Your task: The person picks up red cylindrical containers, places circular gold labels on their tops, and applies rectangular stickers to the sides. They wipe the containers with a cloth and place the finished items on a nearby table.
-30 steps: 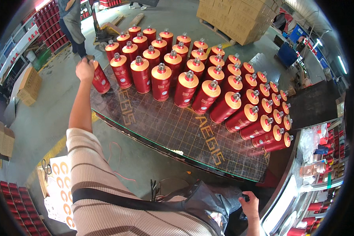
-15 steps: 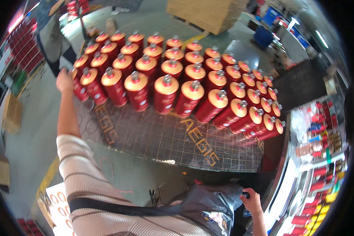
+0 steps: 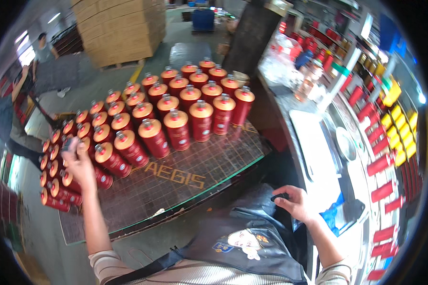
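Several rows of red cylindrical bottles with gold shoulders and clear-and-silver necks stand upright on a dark, gridded tabletop with a glass edge. My left hand is raised over the left end of the rows, its fingers drawn together. A small dark shape shows at those fingertips, too blurred to name. In front of my apron, well apart from the bottles, my right hand is closed around a small black object whose kind I cannot make out.
To my right, a workbench carries a white tray, a metal bowl and plastic wrapping. Beyond it are racks of red and yellow cylinders. Stacked cardboard cartons stand on a pallet behind the table. Two other people are at the far left.
My view has swung right, bringing the workbench in. My left hand has moved from beside the leftmost bottles to above them. The right hand has risen slightly, keeping the black object.
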Tool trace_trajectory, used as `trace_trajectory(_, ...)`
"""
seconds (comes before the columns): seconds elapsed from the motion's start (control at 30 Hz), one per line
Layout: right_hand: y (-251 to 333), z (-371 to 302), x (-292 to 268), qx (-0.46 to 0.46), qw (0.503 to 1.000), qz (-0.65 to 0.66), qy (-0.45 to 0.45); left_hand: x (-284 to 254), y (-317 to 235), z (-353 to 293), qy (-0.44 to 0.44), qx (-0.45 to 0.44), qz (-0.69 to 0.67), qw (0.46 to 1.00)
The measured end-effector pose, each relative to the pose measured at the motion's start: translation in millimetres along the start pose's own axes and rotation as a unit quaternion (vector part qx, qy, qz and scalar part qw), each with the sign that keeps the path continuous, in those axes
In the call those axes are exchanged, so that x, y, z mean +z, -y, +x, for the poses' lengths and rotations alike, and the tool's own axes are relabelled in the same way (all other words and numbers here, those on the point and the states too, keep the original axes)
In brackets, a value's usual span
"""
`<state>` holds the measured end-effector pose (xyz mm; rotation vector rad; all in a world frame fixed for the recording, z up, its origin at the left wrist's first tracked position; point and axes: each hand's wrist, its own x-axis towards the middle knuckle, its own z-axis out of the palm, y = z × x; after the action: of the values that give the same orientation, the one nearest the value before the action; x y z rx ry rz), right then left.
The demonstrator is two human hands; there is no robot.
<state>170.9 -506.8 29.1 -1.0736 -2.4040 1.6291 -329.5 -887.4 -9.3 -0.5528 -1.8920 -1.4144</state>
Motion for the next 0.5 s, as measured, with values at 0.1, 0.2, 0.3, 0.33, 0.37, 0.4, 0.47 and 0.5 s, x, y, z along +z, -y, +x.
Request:
trace_trajectory(0.1,-6,-31,-24,0.015,0.989,0.137,-0.062,124,-115,-49,0.164,0.014,-0.153,0.974)
trace_trajectory(0.2,-33,-69,-48,-0.014,0.911,0.377,-0.166,224,-211,-109,0.315,0.019,-0.27,0.91)
trace_trajectory(0.3,-101,-103,-68,0.022,0.74,0.619,-0.261,302,-284,-176,0.456,0.105,-0.326,0.822)
trace_trajectory(0.33,-107,-111,-65,0.057,0.679,0.651,-0.334,318,-310,-193,0.485,0.157,-0.314,0.801)
trace_trajectory(0.37,-110,-123,-61,0.09,0.61,0.677,-0.403,334,-337,-209,0.511,0.209,-0.302,0.777)
trace_trajectory(0.4,-116,-145,-60,0.06,0.65,0.661,-0.371,355,-357,-230,0.543,0.212,-0.321,0.747)
trace_trajectory(0.47,-123,-170,-48,0.038,0.608,0.674,-0.418,400,-392,-265,0.595,0.214,-0.325,0.703)
trace_trajectory(0.5,-135,-180,-41,0.018,0.591,0.669,-0.451,422,-410,-281,0.62,0.208,-0.318,0.686)
